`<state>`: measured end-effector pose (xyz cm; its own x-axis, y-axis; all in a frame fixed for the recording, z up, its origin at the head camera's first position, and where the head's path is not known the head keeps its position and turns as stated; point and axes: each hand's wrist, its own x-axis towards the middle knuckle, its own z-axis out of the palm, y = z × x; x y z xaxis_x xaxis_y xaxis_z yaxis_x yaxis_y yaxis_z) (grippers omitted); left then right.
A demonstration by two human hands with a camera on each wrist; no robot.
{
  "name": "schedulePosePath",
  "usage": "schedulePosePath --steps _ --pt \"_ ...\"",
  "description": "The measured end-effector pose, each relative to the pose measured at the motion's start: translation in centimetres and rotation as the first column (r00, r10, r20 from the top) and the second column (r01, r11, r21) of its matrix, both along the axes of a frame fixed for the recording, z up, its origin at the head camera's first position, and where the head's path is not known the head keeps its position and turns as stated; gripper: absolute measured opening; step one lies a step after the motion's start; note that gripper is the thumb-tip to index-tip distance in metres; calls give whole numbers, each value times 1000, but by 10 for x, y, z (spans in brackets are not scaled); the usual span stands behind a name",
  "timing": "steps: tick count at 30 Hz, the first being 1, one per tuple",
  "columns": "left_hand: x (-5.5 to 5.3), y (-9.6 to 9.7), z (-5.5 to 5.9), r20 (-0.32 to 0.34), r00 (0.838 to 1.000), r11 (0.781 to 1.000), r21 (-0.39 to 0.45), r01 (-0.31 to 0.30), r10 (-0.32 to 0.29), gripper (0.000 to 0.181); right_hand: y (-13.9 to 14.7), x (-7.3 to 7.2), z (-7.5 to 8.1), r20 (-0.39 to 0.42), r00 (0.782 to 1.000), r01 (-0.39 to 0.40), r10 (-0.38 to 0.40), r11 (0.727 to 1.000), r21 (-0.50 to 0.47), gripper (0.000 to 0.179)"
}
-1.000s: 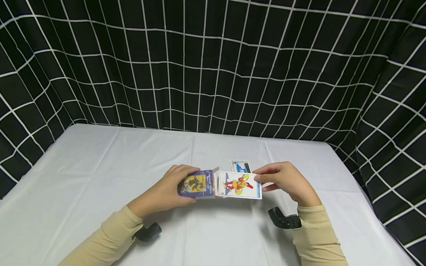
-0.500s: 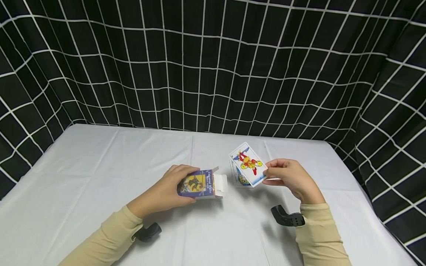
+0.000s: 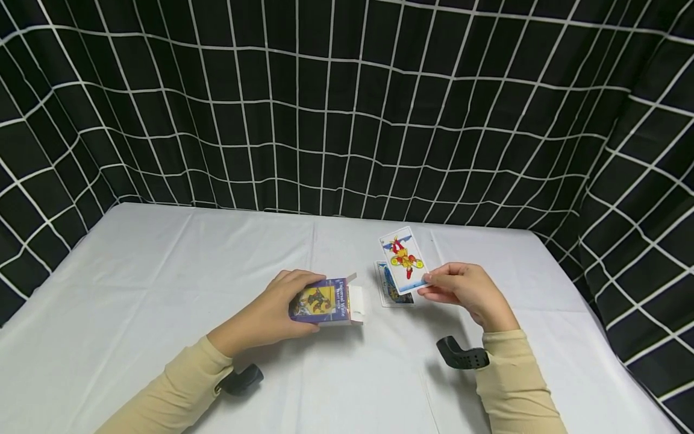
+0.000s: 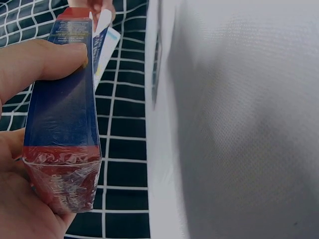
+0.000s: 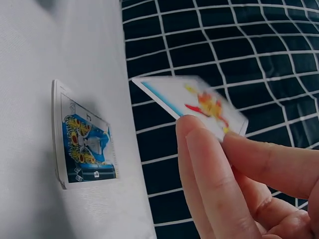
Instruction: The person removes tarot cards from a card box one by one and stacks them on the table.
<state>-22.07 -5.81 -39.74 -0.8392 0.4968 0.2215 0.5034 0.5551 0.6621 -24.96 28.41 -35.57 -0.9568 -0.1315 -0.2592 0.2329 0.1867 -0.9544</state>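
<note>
My left hand (image 3: pixel 273 310) grips a purple-blue tarot deck box (image 3: pixel 320 299) by its two long sides, its end flap (image 3: pixel 356 303) standing open to the right. In the left wrist view the thumb lies along the narrow side of the box (image 4: pixel 62 109), and clear plastic wrap covers its near end. My right hand (image 3: pixel 472 293) pinches one card (image 3: pixel 403 259) by its lower edge, a red and yellow figure facing up. Below that card, a small stack of cards (image 5: pixel 87 142) lies on the table, partly hidden in the head view.
A white cloth covers the table (image 3: pixel 217 253). Black curtains with a white grid (image 3: pixel 325 120) hang behind it and at both sides. Each wrist carries a black camera mount (image 3: pixel 461 354).
My right hand has moved the card away from the box's open end, over the stack, turning it upright on the way. The left hand with the box has stayed put.
</note>
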Motion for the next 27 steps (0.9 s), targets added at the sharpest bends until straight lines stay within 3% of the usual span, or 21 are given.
schedulePosePath --steps 10,18,27 --pt "0 1 -2 12 1000 1000 2 -3 3 76 -3 -4 -11 13 1000 8 -8 1000 -6 20" --pt "1 1 -1 36 999 1000 11 3 -3 76 -6 -8 -23 68 998 2 -7 998 63 25" --pt "1 1 -2 39 999 1000 5 1 -1 76 -7 -12 -34 107 994 10 -15 999 48 26"
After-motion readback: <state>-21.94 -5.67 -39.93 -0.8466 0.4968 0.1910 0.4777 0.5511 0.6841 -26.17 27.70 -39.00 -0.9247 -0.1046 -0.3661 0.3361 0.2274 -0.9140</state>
